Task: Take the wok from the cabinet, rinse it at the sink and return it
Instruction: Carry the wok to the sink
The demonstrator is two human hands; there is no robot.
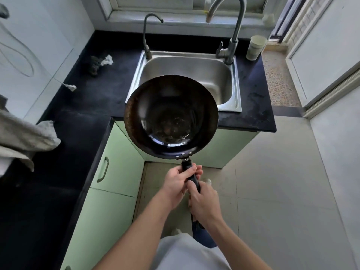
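No legible text, labels or numbers anywhere.

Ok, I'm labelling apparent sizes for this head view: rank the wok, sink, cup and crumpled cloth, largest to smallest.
1. wok and sink: look alike in extent; the wok is held nearer the camera, so I won't rank them.
2. crumpled cloth
3. cup, only slightly smaller than the cloth.
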